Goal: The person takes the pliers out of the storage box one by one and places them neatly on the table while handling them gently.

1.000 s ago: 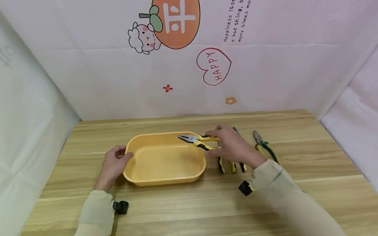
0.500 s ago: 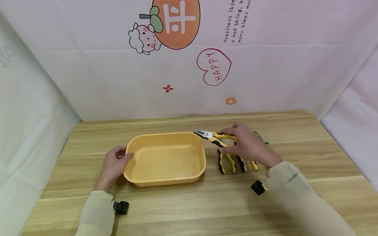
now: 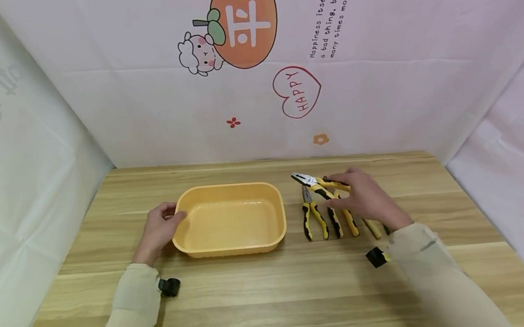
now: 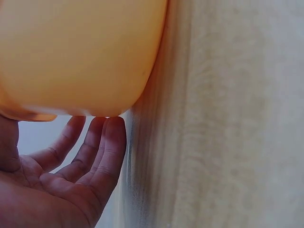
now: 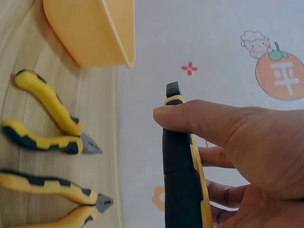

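Observation:
My left hand (image 3: 157,229) grips the left end of a yellow plastic basin (image 3: 227,227), its thumb over the rim and its fingertips against the outer wall in the left wrist view. The basin stands on the table with nothing in it. My right hand (image 3: 366,198) holds combination pliers (image 3: 306,179) with yellow-and-black handles, raised right of the basin, the metal nose pointing left. In the right wrist view, the thumb presses on one black-and-yellow handle (image 5: 182,185). Below lie needle-nose pliers (image 3: 315,221) and another yellow-and-black pair (image 3: 345,221), partly hidden by my right hand.
Further right, a pale yellow handle (image 3: 372,228) and a dark handle tip show beneath my right wrist. A wooden table (image 3: 257,302) carries everything. White printed cloth (image 3: 380,103) stands along its back and sides.
My right hand has carried the combination pliers rightward, from over the basin's right end to above the other pliers. My left hand and the basin stay in place.

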Demonstrator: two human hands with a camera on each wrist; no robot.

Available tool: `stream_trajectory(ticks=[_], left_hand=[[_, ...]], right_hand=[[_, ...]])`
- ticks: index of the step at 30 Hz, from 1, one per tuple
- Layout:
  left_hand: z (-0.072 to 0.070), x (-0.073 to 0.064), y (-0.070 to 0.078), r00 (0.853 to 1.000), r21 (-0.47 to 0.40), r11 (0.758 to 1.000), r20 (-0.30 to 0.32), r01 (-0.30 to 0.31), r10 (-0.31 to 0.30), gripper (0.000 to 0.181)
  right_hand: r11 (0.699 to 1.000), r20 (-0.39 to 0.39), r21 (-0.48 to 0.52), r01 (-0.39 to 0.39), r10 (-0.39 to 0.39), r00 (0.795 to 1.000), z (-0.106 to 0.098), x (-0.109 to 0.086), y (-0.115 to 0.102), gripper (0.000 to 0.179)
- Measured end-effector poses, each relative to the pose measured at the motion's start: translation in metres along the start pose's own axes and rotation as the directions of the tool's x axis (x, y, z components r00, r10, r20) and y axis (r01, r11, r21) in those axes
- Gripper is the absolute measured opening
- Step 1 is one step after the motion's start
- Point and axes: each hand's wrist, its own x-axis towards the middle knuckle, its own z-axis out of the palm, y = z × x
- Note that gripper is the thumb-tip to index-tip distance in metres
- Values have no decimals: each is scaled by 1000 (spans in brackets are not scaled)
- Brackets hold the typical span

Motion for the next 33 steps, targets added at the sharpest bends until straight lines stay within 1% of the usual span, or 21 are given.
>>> stream_trajectory(ticks=[13,18,23,33], left_hand=[[0,0,-1,1000,-1,1000,-3,3,-3,46],[0,-1,0,1000,1,1000,-3,1,-1,46],[0,-1,1,1000,3,1000,-2,-1,1,47],[-1,-1,-1,1000,5,1000,3,-8,8,48]], right_hand=[[998,-21,-2,-60,60,998,-9,-14,31,65],[996,-31,-26,-83,83,996,-12,-19,44,66],[995,-46,-44,-84,82,996,-16,-23,58,65],[993,-45,-31,-118,117,992,-23,-31,74,70]])
